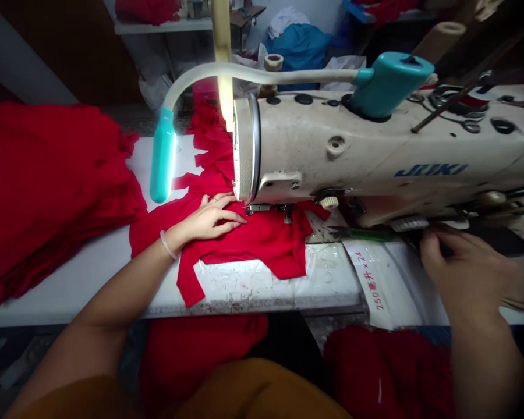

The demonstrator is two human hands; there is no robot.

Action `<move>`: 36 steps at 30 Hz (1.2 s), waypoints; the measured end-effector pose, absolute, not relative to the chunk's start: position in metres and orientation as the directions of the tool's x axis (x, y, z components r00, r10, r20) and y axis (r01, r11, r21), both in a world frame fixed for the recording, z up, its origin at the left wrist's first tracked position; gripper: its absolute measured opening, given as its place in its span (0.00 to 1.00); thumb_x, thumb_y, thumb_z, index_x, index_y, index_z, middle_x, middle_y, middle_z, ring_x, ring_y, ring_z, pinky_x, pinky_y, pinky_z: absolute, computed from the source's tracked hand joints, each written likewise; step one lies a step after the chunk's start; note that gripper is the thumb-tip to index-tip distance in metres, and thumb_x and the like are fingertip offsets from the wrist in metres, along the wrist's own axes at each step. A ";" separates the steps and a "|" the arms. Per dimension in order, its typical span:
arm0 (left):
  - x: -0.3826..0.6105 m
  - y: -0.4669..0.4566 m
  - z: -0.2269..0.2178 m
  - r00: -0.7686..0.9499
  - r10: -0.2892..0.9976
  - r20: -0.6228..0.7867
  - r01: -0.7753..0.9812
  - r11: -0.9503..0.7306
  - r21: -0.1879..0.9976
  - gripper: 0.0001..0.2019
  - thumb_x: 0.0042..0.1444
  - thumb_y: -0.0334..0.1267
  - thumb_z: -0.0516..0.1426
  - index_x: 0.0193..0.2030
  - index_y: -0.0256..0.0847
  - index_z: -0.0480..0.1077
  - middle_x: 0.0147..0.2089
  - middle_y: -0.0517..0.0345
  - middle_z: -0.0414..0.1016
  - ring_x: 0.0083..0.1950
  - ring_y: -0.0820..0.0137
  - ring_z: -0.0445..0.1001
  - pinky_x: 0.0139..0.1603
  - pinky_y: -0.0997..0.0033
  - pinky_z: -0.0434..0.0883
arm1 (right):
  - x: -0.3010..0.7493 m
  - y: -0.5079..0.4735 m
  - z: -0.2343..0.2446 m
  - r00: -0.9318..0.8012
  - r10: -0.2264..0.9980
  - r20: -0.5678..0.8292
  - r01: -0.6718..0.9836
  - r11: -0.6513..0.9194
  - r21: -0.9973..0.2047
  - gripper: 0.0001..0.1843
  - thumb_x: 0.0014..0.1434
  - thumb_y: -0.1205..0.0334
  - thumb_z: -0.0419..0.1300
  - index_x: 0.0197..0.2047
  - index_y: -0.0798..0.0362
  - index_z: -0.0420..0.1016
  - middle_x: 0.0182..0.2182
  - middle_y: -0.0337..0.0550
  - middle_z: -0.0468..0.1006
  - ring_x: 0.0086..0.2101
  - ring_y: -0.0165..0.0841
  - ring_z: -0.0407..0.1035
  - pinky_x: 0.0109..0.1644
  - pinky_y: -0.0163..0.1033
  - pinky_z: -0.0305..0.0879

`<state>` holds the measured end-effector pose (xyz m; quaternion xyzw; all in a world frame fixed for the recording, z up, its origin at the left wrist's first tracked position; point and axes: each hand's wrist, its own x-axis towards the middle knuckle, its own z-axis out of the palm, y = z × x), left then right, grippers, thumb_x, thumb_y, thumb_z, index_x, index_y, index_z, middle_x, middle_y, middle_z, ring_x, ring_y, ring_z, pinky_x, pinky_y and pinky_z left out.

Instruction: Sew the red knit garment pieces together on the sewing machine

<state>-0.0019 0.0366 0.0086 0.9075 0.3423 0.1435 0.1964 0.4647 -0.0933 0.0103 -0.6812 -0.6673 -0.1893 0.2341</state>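
Note:
My left hand (216,220) lies flat on a piece of red fabric (262,238), fingers stretched out just left of the presser foot (287,214). The fabric spreads over the white table under the head of a sewing machine (305,145), with one strip hanging toward the front edge. Off to the right, my right hand (467,267) is beneath the machine arm, near a ridged dial (410,223). Its fingers are curled and partly blurred; what they grip is hidden.
A tall pile of red fabric (56,192) stands on the left of the table (262,297). A teal lamp (162,157) on a bent neck hangs left of the machine head. More red cloth (201,355) lies over the lap. Printed white plastic (371,285) covers the table's right part.

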 end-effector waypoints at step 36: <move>0.029 -0.024 -0.008 0.620 0.762 0.187 0.748 -0.646 0.153 0.18 0.68 0.35 0.49 0.61 0.35 0.67 0.66 0.47 0.67 0.62 0.56 0.66 0.55 0.55 0.65 | 0.234 -0.019 -0.014 -0.257 0.966 0.033 0.951 0.259 -0.171 0.34 0.63 0.54 0.52 0.70 0.55 0.58 0.64 0.60 0.64 0.61 0.57 0.57 0.64 0.71 0.45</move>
